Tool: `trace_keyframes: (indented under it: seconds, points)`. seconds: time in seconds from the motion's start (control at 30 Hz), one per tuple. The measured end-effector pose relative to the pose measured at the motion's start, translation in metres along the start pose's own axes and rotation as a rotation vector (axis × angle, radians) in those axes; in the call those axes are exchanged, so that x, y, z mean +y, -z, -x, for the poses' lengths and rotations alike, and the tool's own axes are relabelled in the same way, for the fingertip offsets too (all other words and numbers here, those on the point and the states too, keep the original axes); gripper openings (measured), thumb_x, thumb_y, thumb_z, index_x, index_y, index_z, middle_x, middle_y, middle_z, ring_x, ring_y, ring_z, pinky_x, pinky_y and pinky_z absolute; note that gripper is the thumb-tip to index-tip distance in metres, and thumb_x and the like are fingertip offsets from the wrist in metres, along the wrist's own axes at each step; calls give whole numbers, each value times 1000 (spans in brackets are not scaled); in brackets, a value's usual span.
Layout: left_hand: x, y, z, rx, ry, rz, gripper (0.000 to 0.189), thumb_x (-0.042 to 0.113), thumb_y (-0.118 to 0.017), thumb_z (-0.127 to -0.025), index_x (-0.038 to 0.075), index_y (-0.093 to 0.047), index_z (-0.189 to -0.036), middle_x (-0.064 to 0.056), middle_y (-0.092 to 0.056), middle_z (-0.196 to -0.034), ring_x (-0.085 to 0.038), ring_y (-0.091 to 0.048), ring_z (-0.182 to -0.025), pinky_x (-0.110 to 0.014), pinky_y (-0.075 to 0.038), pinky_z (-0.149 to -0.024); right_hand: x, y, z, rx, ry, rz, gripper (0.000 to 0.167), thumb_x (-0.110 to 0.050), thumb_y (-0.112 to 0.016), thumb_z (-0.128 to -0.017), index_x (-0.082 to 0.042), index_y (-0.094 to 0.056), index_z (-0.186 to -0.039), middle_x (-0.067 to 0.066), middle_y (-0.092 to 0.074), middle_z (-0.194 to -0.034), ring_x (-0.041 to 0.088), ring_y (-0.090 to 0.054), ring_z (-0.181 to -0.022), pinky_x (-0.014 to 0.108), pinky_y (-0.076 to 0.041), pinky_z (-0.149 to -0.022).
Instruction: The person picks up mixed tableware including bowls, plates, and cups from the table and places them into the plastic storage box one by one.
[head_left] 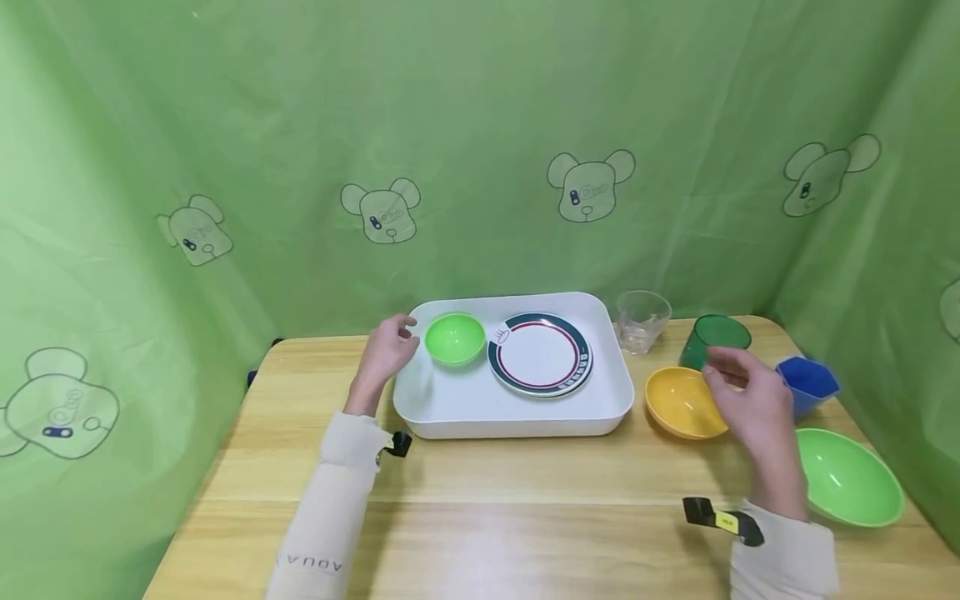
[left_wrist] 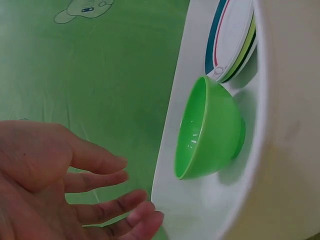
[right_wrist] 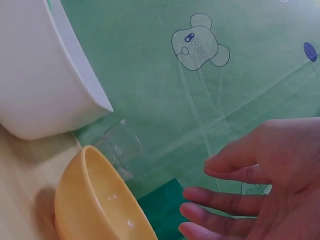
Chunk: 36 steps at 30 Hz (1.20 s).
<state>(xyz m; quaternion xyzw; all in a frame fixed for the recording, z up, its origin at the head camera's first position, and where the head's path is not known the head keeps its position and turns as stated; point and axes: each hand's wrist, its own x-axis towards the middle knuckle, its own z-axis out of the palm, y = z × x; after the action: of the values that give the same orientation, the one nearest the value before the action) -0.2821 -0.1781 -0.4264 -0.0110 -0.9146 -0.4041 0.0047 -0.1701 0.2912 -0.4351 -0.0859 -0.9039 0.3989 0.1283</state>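
Observation:
My left hand (head_left: 387,346) hovers by the left rim of a white tray (head_left: 510,427), its fingers relaxed and holding nothing. Just right of it, a small green bowl (head_left: 455,340) sits in the tray; the left wrist view shows the same bowl (left_wrist: 215,130) beyond my fingertips. Stacked plates (head_left: 540,354) with a dark green band lie beside that bowl. My right hand (head_left: 753,400) is raised over the right edge of a yellow bowl (head_left: 678,404), fingers loosely bent around nothing. In the right wrist view the yellow bowl (right_wrist: 105,200) stands left of my fingertips.
Behind the yellow bowl stand a clear glass (head_left: 642,321) and a green cup (head_left: 716,337), partly hidden by my right hand. A blue cup (head_left: 808,385) and a larger green bowl (head_left: 851,479) stand at the right table edge. A green curtain (head_left: 480,150) hangs behind the wooden table (head_left: 510,517).

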Motion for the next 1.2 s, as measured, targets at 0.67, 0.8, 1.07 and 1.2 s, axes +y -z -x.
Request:
trace_keyframes:
  seconds: [0.67, 0.8, 1.07, 1.2]
  points:
    - [-26, -6, 21, 148, -48, 187, 45, 1, -64, -95, -5, -55, -139, -33, -57, -131, -46, -62, -113, -53, -55, -95, 24, 3, -4, -41, -54, 42, 45, -18, -52, -106, 8, -51, -143, 34, -57, -134, 53, -53, -123, 66, -45, -97]
    - [-31, -11, 24, 171, -34, 227, 47, 0, -63, -95, -5, -53, -141, -33, -56, -133, -48, -60, -117, -54, -54, -98, 28, 2, -5, -59, -61, 45, 46, -18, -52, -106, 8, -50, -144, 35, -56, -135, 53, -52, -123, 66, -45, -97]
    - [-37, -22, 31, 179, 2, 261, 50, 1, -63, -96, -2, -52, -144, -29, -53, -137, -47, -58, -120, -55, -54, -97, 35, 1, -6, -102, -117, 38, 49, -20, -49, -107, 8, -45, -147, 37, -51, -139, 54, -49, -125, 66, -46, -98]
    - [-38, -26, 32, 165, 13, 274, 50, 1, -62, -96, -1, -51, -145, -28, -54, -138, -46, -59, -120, -55, -55, -96, 39, 1, -7, -108, -138, 39, 49, -21, -49, -107, 8, -45, -147, 38, -51, -139, 55, -49, -125, 66, -47, -99]
